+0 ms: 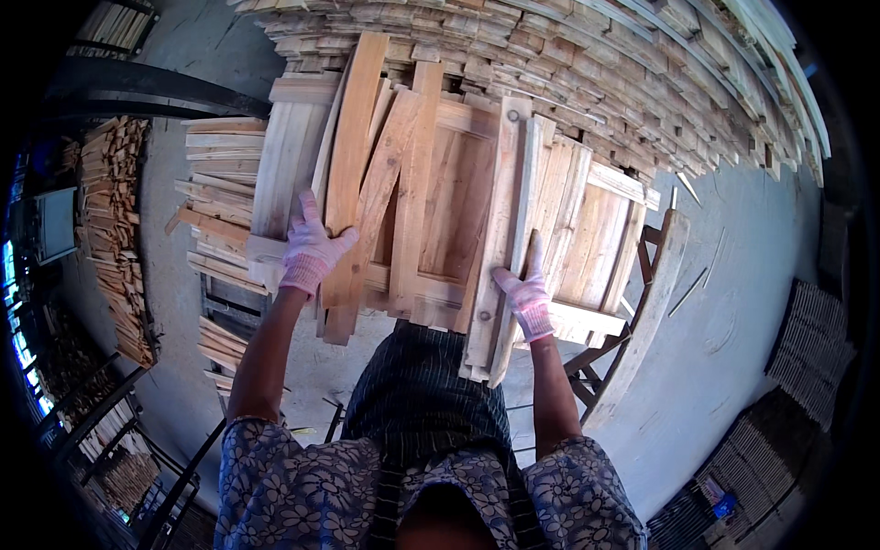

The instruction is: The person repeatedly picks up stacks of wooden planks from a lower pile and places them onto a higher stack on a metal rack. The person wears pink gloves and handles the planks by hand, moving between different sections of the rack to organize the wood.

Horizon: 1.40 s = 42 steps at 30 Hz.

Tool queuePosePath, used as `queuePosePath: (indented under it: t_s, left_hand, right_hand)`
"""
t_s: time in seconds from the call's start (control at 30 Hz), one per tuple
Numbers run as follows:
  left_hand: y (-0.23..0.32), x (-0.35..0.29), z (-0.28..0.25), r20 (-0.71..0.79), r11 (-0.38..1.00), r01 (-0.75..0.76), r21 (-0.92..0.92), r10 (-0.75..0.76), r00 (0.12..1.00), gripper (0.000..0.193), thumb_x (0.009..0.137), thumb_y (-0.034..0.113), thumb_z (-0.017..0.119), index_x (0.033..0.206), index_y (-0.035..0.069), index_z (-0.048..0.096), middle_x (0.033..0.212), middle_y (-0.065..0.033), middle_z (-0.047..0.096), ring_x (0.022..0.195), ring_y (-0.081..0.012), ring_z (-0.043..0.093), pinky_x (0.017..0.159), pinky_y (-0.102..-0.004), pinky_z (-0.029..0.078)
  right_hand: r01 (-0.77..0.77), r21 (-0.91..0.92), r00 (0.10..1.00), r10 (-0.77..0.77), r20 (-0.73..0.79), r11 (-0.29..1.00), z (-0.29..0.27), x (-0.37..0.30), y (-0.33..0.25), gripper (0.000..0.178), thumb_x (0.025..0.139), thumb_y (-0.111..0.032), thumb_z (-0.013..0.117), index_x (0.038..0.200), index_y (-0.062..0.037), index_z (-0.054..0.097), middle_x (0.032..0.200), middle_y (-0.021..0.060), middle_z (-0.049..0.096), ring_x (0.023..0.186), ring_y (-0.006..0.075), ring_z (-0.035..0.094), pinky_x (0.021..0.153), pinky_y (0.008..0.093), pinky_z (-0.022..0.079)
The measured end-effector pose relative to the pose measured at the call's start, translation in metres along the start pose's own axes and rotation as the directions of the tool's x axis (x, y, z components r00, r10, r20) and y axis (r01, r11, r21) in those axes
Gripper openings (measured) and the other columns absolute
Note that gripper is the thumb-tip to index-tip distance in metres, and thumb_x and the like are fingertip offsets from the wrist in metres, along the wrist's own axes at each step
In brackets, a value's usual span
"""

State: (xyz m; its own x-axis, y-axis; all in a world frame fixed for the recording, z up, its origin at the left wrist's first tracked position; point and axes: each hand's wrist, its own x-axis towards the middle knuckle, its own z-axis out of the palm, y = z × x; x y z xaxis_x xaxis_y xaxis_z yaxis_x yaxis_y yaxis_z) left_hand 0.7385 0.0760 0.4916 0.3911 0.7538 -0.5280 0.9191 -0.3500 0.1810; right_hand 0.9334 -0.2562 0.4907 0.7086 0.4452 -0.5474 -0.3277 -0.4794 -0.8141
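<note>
My left hand (316, 252), in a pale pink glove, grips a reddish-brown plank (357, 137) near its lower end. Its thumb lies on the plank and one finger points up along the pale boards (291, 170) beside it; the other fingers are hidden. In a matching glove, my right hand (526, 298) closes on a narrow pale slat (519, 229), thumb across it and one finger stretched upward. Against that slat lies a wider board with round marks (495, 202). Between my hands, loose tilted planks (403, 197) rest over a framed wooden panel (451, 202).
Behind the panels rises a large stack of boards (550, 55). Several slats (225, 183) are piled at left, beyond them another long wood pile (115, 238). A wooden trestle (642, 321) stands at right. Dark slatted stacks (811, 344) lie at the far right.
</note>
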Motion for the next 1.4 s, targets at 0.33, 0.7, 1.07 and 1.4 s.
queuePosePath:
  t_s: [0.33, 0.7, 1.07, 1.4]
  left_hand:
    - [0.058, -0.033, 0.000, -0.105, 0.913, 0.038, 0.407, 0.005, 0.994, 0.114, 0.075, 0.054, 0.080, 0.162, 0.032, 0.010, 0.134, -0.0285, 0.046, 0.119, -0.0480, 0.051, 0.100, -0.0523, 0.046]
    - [0.058, -0.020, 0.003, -0.085, 0.907, 0.146, 0.395, -0.122, 0.989, 0.123, 0.072, 0.050, 0.084, 0.162, 0.031, 0.003, 0.142, -0.0315, 0.041, 0.129, -0.0519, 0.044, 0.106, -0.0548, 0.043]
    - [0.053, -0.016, -0.007, 0.015, 0.908, 0.136, 0.396, -0.155, 0.988, 0.126, 0.072, 0.054, 0.083, 0.162, 0.033, -0.003, 0.145, -0.0345, 0.034, 0.134, -0.0569, 0.037, 0.110, -0.0586, 0.039]
    - [0.029, -0.004, 0.000, 0.015, 0.946, 0.097, 0.309, -0.107, 0.994, 0.129, 0.070, 0.057, 0.085, 0.162, 0.032, -0.001, 0.144, -0.0330, 0.034, 0.132, -0.0527, 0.040, 0.110, -0.0557, 0.039]
  right_hand:
    - [-0.150, -0.081, 0.967, 0.129, -0.218, 0.985, -0.217, 0.062, 0.099, 0.103, 0.088, -0.014, 0.074, 0.164, -0.0144, 0.004, 0.148, 0.0204, 0.048, 0.125, 0.0269, 0.055, 0.106, 0.0333, 0.043]
    - [-0.269, -0.649, 0.917, -0.017, -0.398, 0.712, -0.170, 0.067, 0.078, 0.093, 0.085, -0.024, 0.071, 0.160, -0.0164, 0.018, 0.133, 0.0290, 0.047, 0.116, 0.0474, 0.057, 0.097, 0.0511, 0.050]
    - [-0.093, -0.583, 0.938, -0.125, -0.323, 0.807, -0.288, 0.070, 0.178, 0.082, 0.089, -0.027, 0.071, 0.158, -0.0217, 0.029, 0.133, 0.0235, 0.046, 0.120, 0.0431, 0.054, 0.100, 0.0464, 0.048]
    - [-0.273, -0.841, 0.862, -0.270, -0.430, 0.467, -0.211, 0.063, 0.132, 0.057, 0.099, -0.036, 0.058, 0.150, -0.0198, 0.040, 0.133, 0.0279, 0.050, 0.121, 0.0460, 0.053, 0.100, 0.0546, 0.045]
